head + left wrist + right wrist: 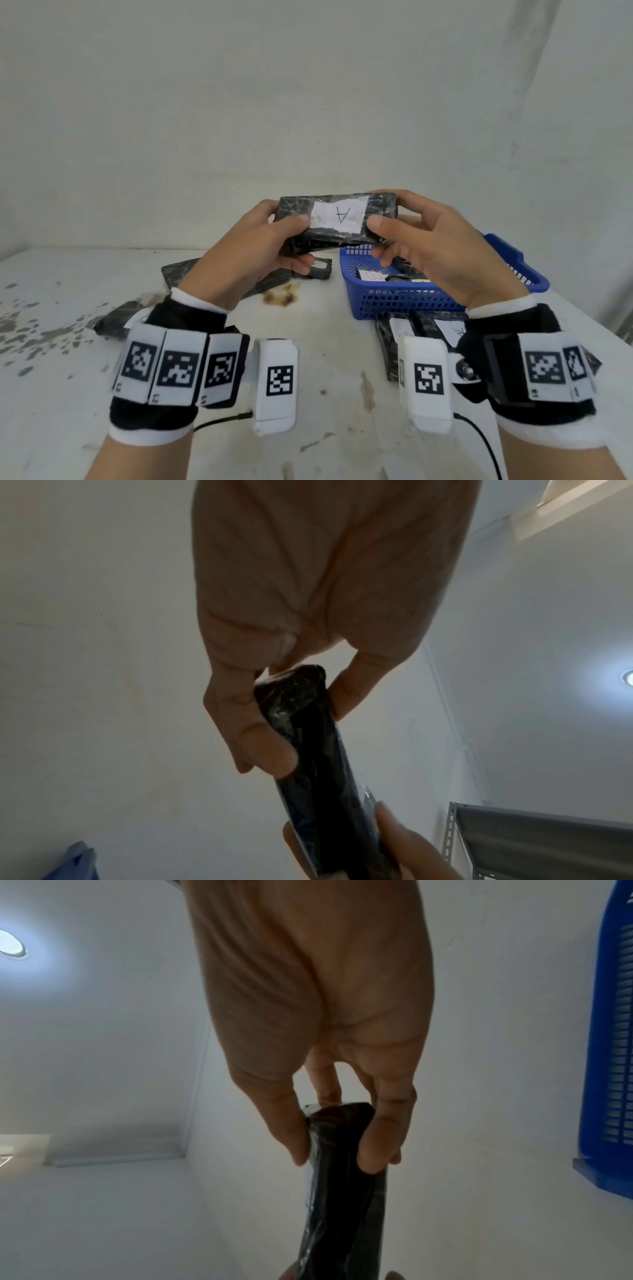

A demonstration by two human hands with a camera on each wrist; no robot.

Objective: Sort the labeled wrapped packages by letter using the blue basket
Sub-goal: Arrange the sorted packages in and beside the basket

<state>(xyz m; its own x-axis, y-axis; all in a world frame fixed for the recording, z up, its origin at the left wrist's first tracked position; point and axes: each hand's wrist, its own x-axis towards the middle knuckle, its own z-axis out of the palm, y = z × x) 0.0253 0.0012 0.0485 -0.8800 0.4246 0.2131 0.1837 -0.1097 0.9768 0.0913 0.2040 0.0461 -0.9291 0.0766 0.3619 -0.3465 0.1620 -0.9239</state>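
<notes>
A black wrapped package with a white label marked A is held up above the table, label facing me. My left hand grips its left end, thumb on top and fingers beneath. My right hand grips its right end the same way. In the left wrist view the package runs edge-on between the fingers. In the right wrist view the package is pinched between thumb and fingers. The blue basket stands below the right hand, with a labelled package inside.
Black wrapped packages lie on the white stained table: one under my left wrist, a small one left of the basket, another at front left, two labelled ones in front of the basket. The wall stands close behind.
</notes>
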